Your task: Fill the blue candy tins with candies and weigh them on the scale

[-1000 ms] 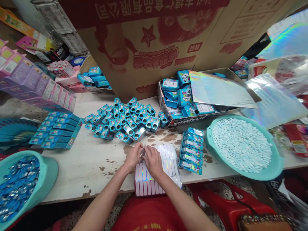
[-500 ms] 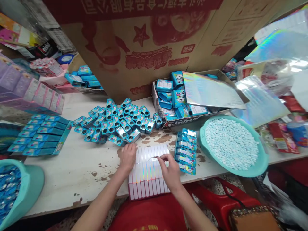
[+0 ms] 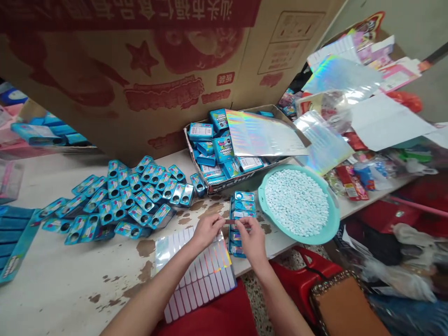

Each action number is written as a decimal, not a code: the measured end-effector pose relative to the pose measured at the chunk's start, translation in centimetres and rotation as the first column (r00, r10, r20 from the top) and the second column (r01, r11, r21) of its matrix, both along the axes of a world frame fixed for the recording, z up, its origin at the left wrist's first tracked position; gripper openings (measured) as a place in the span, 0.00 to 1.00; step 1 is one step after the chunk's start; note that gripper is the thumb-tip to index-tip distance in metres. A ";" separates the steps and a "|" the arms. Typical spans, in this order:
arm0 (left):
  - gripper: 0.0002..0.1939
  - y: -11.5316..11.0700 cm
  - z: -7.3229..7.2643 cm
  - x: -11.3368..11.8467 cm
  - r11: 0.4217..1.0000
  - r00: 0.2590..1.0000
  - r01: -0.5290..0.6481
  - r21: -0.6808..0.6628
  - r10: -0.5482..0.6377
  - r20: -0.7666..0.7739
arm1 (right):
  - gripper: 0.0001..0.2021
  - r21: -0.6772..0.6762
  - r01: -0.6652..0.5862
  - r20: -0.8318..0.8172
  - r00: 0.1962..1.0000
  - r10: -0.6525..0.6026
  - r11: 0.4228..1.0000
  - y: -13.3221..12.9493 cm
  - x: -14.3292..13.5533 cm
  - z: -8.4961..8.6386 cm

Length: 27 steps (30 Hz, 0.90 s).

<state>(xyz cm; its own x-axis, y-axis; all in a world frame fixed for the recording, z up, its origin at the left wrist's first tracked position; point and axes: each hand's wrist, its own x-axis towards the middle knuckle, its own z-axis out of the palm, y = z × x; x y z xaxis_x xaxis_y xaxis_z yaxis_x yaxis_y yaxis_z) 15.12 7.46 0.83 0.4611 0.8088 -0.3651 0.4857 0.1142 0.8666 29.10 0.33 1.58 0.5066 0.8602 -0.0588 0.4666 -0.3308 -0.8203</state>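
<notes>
At the near edge, the lap of red clothing [image 3: 224,312] sits left of and nearer than the teal basin [image 3: 334,217], and a studded brown pad [image 3: 345,308] with a red plastic stool [image 3: 297,275] stands on the basin's near side, below table height. A sheet of pale rounded labels [image 3: 203,280] lies left of the basin and nearer than it, reaching over the table's front edge, with the left forearm crossing above it. Just left of the basin, the left hand [image 3: 209,229] has its thumb and fingertips closed on one end of a narrow dark strip [image 3: 230,222], while the right hand [image 3: 252,238], nearer the basin, pinches the other end between thumb and forefinger, its remaining fingers curled. The strip spans the small gap between the hands, above a row of blue packs [image 3: 244,205] standing beside the basin's left side. The basin itself is filled with small pale candies [image 3: 297,200]. Well left of it, blue containers with dark round openings [image 3: 121,200] spread in a loose cluster on the worn white table [image 3: 70,270]. Behind the basin and to its left, a low carton [image 3: 241,181] holds more blue boxes [image 3: 222,149], partly covered by a shiny iridescent sheet [image 3: 262,135]; another such sheet [image 3: 324,142] lies directly behind the basin. Farthest back, beyond the basin and leftward, rises a large printed cardboard box [image 3: 245,70].
</notes>
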 end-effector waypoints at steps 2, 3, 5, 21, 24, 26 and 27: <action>0.15 1.5 0.0 1.5 0.996 0.993 0.047 0.073 -0.038 -0.116 | 0.11 -0.052 0.017 0.137 0.990 -0.010 0.999 1.1 1.5 -0.3; 0.15 2.2 0.0 2.3 0.993 0.983 0.069 0.093 -0.051 -0.178 | 0.10 -0.096 0.026 0.209 0.978 -0.006 0.995 1.7 2.1 -0.4; 0.15 3.5 -0.3 3.7 0.989 0.958 0.107 0.099 -0.076 -0.278 | 0.09 -0.181 0.052 0.327 0.945 0.010 0.982 2.9 2.9 -0.8; 0.16 1.0 -5.5 6.7 0.999 0.908 -0.003 -0.039 -0.014 -0.419 | 0.07 -0.240 0.165 0.484 0.874 -0.029 0.957 5.3 3.7 -2.9; 0.14 0.9 -5.9 6.2 1.000 0.928 0.002 -0.026 -0.011 -0.373 | 0.05 -0.240 0.166 0.504 0.864 -0.024 0.956 5.7 4.0 -3.1; 0.10 1.0 -5.5 5.2 1.000 0.944 0.019 0.002 -0.017 -0.329 | 0.05 -0.245 0.180 0.511 0.859 -0.031 0.953 5.8 4.0 -3.1; 0.09 1.0 -5.1 4.4 1.000 0.952 0.024 0.016 -0.018 -0.307 | 0.06 -0.249 0.188 0.512 0.858 -0.035 0.950 5.9 3.9 -3.0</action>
